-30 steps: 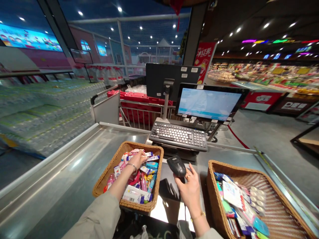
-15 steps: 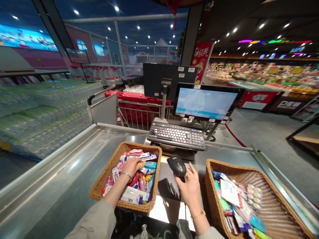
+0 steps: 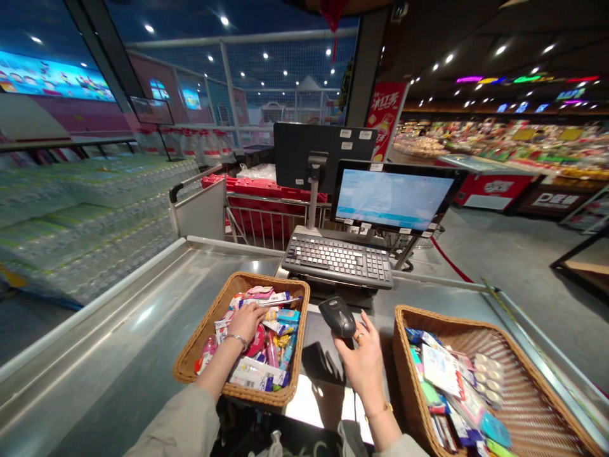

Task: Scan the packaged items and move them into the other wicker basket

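My left hand [image 3: 246, 322] rests palm-down on a heap of small packaged toiletries and sundries [image 3: 271, 343] in a wicker basket [image 3: 190, 362], and its fingers hide whatever lies beneath them. My right hand [image 3: 364, 365] grips a black handheld barcode scanner [image 3: 337, 317] above the dark counter surface between the baskets. A second wicker basket [image 3: 406, 374] at the right holds flat packets, cards and blister packs.
A keyboard [image 3: 337, 260] and a screen [image 3: 392, 200] stand just beyond the scanner, with a steel counter [image 3: 109, 324] on the left. Farther off are a shopping cart with a red crate [image 3: 266, 212] and stacked packs of bottled water [image 3: 80, 216].
My left hand has moved down and left within the basket, closer to the near rim. My right hand and the scanner stay nearly still, and the view has shifted slightly.
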Demonstrator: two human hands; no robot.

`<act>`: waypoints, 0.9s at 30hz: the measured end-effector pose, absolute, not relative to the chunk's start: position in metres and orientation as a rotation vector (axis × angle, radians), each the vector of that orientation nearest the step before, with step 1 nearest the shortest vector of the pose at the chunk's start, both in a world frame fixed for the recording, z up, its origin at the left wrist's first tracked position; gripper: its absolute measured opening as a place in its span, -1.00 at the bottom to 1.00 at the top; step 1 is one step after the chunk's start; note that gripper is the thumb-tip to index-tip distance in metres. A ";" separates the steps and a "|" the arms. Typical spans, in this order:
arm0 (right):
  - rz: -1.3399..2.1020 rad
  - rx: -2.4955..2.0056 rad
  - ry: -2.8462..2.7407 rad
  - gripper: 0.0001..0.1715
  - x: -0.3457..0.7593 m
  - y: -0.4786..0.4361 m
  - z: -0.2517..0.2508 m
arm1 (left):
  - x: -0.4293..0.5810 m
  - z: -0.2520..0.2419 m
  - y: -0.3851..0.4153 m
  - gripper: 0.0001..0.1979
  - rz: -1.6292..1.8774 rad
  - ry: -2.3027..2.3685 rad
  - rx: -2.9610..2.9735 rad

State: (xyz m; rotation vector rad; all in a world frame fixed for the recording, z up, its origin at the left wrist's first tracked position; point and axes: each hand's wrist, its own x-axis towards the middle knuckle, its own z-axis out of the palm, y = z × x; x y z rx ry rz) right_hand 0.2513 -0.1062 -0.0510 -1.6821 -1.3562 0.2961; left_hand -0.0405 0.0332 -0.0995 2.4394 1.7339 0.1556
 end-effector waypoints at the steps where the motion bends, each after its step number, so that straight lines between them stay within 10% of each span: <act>1: 0.294 -1.680 -1.355 -0.71 0.251 -0.106 -0.051 | -0.040 -0.100 0.033 -0.68 0.142 1.746 2.447; 27: 0.164 -1.641 -1.330 -0.75 0.257 -0.110 -0.053 | -0.032 -0.079 0.029 -0.87 0.285 1.966 2.432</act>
